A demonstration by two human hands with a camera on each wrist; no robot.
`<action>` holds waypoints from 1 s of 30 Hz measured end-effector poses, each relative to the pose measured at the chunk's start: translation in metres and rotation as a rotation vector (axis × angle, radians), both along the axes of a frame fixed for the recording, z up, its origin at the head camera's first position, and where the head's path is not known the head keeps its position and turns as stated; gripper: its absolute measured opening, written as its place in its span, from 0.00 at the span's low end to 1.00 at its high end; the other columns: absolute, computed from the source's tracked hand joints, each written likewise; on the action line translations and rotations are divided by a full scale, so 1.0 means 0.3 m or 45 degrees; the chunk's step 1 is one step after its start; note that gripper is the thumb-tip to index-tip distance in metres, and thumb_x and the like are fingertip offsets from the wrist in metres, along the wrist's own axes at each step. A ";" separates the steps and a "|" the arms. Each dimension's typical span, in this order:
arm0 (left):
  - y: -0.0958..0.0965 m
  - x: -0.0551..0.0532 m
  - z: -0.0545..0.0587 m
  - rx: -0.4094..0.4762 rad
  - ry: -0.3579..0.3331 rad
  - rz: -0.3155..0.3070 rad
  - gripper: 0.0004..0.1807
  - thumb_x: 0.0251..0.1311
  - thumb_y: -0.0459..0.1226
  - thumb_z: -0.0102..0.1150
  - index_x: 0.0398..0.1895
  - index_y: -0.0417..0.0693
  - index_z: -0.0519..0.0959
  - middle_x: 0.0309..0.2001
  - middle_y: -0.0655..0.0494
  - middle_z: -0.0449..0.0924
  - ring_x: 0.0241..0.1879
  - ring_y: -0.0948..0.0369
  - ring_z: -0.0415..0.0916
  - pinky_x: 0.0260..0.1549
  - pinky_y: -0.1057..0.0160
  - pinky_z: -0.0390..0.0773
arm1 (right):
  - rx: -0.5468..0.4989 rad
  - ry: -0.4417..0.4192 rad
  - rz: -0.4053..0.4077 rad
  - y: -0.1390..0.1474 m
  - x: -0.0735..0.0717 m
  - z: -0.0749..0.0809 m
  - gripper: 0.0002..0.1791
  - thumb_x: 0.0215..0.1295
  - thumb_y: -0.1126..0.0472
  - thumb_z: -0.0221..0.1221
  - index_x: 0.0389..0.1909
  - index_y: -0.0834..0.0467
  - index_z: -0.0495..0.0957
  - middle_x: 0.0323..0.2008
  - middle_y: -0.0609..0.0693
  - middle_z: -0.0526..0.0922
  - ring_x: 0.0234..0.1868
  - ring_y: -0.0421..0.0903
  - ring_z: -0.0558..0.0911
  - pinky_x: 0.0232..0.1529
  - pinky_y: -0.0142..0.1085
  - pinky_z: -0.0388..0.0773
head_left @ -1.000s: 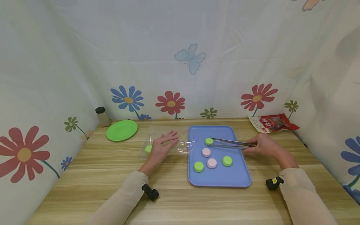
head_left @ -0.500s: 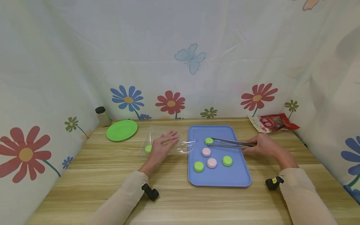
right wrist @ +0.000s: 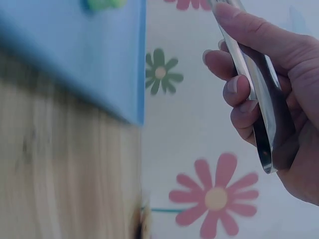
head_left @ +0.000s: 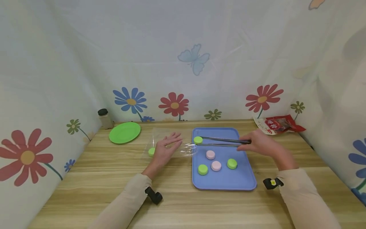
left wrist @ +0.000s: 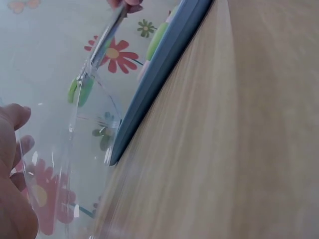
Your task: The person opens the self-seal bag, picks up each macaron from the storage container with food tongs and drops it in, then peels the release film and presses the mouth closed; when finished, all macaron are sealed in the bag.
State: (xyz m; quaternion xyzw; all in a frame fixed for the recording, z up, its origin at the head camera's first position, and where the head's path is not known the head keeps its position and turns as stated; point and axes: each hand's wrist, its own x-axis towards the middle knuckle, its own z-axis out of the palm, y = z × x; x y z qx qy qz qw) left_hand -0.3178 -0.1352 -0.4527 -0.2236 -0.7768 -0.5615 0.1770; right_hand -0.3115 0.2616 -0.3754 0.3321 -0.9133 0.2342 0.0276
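My right hand grips metal tongs, their tips pinching a green macaron at the left rim of the blue tray, by the mouth of a clear plastic bag. In the right wrist view, the fingers and thumb wrap the tongs' handle. My left hand is at the bag with fingers extended and thumb apart, the film standing up beside them in the left wrist view. Inside the bag lies another green macaron. Two pink macarons and two green macarons are on the tray.
At the back left are a green plate and a jar with a black lid. A red and white snack packet lies at the back right. Flowered cloth surrounds the wooden table.
My right hand has moved left with the tongs, carrying the green macaron from the tray's upper middle to its left rim by the bag. The left hand keeps its place.
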 end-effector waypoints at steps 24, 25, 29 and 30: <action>0.028 0.003 0.004 -0.071 0.061 -0.014 0.12 0.64 0.39 0.67 0.48 0.44 0.87 0.61 0.47 0.78 0.70 0.55 0.64 0.74 0.47 0.47 | 0.268 -0.041 0.241 -0.431 -0.107 -0.013 0.06 0.68 0.64 0.63 0.42 0.62 0.84 0.22 0.44 0.77 0.22 0.38 0.71 0.26 0.31 0.71; 0.029 0.003 0.004 -0.067 0.066 -0.017 0.12 0.64 0.38 0.67 0.48 0.43 0.87 0.61 0.46 0.78 0.70 0.55 0.64 0.74 0.47 0.47 | 0.270 -0.046 0.246 -0.446 -0.111 -0.013 0.07 0.67 0.64 0.64 0.43 0.63 0.84 0.22 0.44 0.77 0.22 0.38 0.71 0.26 0.31 0.71; 0.028 0.002 0.002 -0.053 0.059 -0.024 0.12 0.64 0.38 0.67 0.48 0.44 0.87 0.61 0.44 0.78 0.70 0.56 0.64 0.74 0.49 0.50 | 0.267 -0.083 0.259 -0.500 -0.121 -0.019 0.10 0.67 0.64 0.64 0.46 0.64 0.84 0.26 0.45 0.80 0.23 0.38 0.73 0.27 0.32 0.74; 0.027 0.002 0.001 -0.053 0.054 -0.024 0.12 0.64 0.38 0.67 0.48 0.43 0.87 0.61 0.45 0.78 0.70 0.56 0.64 0.74 0.50 0.50 | 0.261 -0.089 0.271 -0.512 -0.121 -0.021 0.10 0.67 0.64 0.64 0.46 0.64 0.84 0.26 0.46 0.81 0.23 0.38 0.73 0.27 0.32 0.74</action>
